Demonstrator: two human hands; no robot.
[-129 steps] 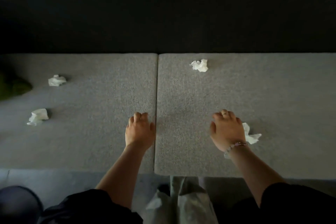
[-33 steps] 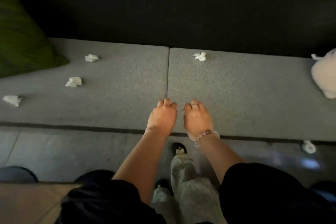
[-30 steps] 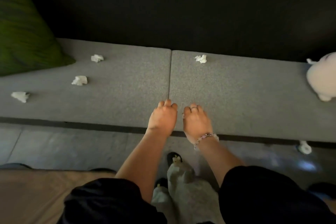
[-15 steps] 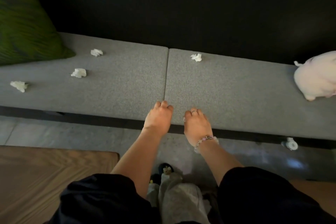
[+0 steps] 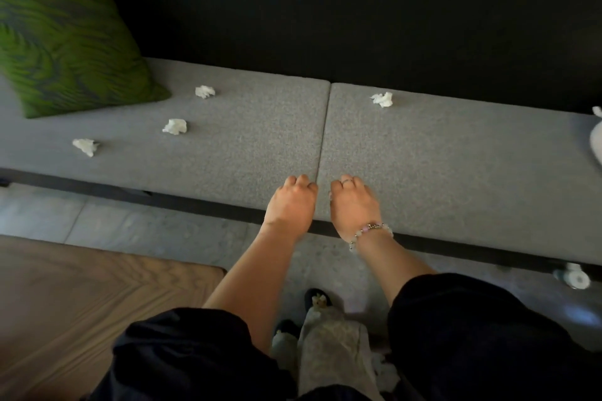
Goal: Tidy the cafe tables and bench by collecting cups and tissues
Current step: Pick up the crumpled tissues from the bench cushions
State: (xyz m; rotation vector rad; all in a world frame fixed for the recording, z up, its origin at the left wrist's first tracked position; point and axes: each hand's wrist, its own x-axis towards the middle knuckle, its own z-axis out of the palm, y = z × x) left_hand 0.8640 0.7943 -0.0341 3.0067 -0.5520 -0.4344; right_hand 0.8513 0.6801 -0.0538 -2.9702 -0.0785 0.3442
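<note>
One green pillow (image 5: 65, 32) sits at the far left on the grey cushioned desk (image 5: 247, 140). One wooden desk (image 5: 81, 303) is at the lower left. There are four crumpled tissues on the grey desk: three on the left cushion (image 5: 85, 146) (image 5: 175, 126) (image 5: 205, 91) and one on the right cushion near the back (image 5: 382, 99).

Two hands are close side by side at the front edge, either side of the seam (image 5: 322, 140). The left hand (image 5: 291, 205) and right hand (image 5: 353, 205) are backs up with fingers curled under; cannot tell if they hold anything. One bracelet (image 5: 371, 229) is on the right wrist.

One white blurred thing (image 5: 571, 277) lies on the floor under the desk at right. One pale plush (image 5: 596, 140) is cut by the right edge.

Against half a second ago, the tissues are unmoved, the hands are in the same pose, and less of the plush is in view.
</note>
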